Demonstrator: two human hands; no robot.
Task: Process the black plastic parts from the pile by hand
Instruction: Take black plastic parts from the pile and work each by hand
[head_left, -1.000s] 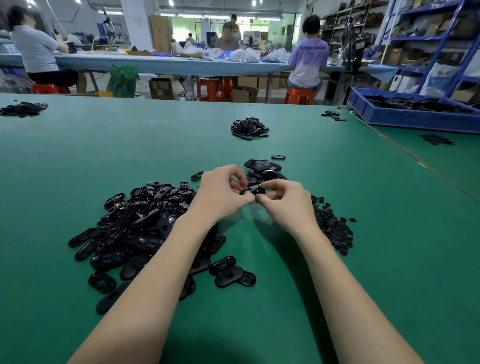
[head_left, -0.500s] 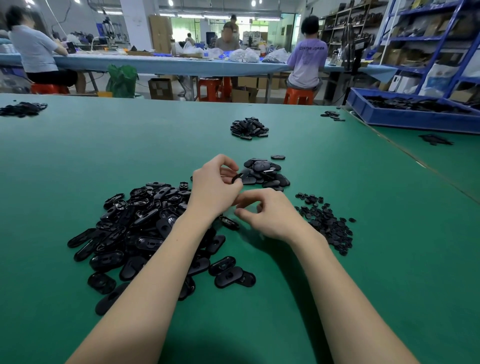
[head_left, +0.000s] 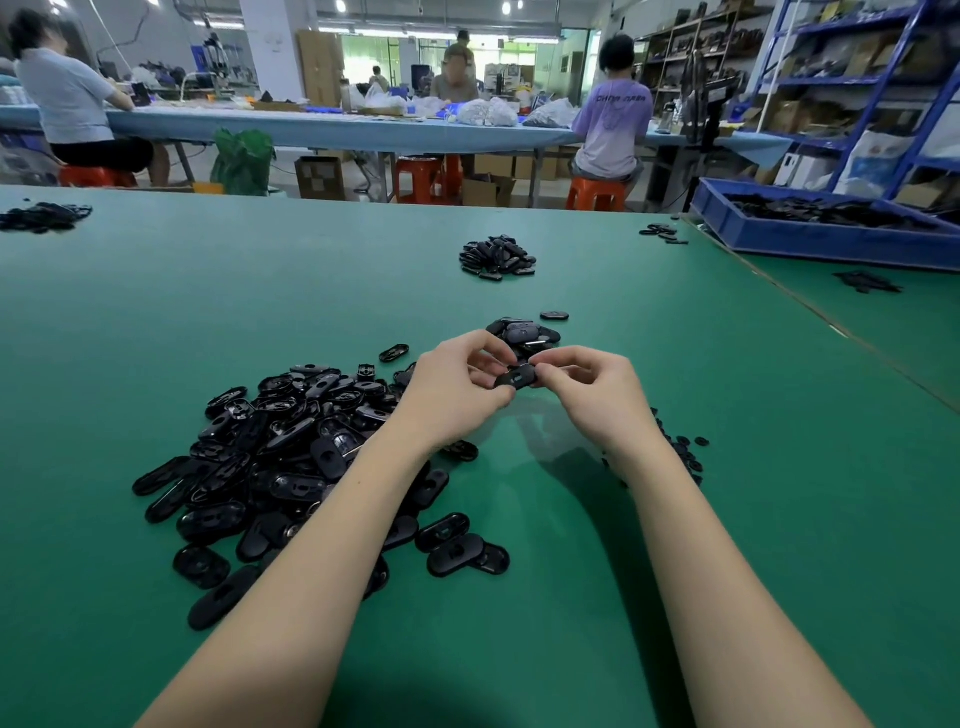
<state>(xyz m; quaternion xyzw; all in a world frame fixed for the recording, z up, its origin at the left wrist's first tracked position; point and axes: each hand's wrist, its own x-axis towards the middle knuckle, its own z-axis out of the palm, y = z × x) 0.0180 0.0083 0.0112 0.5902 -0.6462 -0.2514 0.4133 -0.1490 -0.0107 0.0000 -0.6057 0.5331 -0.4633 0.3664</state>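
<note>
Big pile (head_left: 291, 452) left on table (head_left: 156, 312), small pile (head_left: 524, 332) behind hands, bin (head_left: 831, 241) far right

Your left hand (head_left: 457, 389) and right hand (head_left: 597, 392) pinch one flat oval black plastic part (head_left: 517, 376) between them, raised above the green worktop (head_left: 779, 467). The big pile of black plastic parts (head_left: 280, 452) lies under your left forearm. A smaller heap of the same parts (head_left: 524, 332) sits just beyond your fingers, and tiny black round pieces (head_left: 685, 452) lie by your right wrist.
</note>
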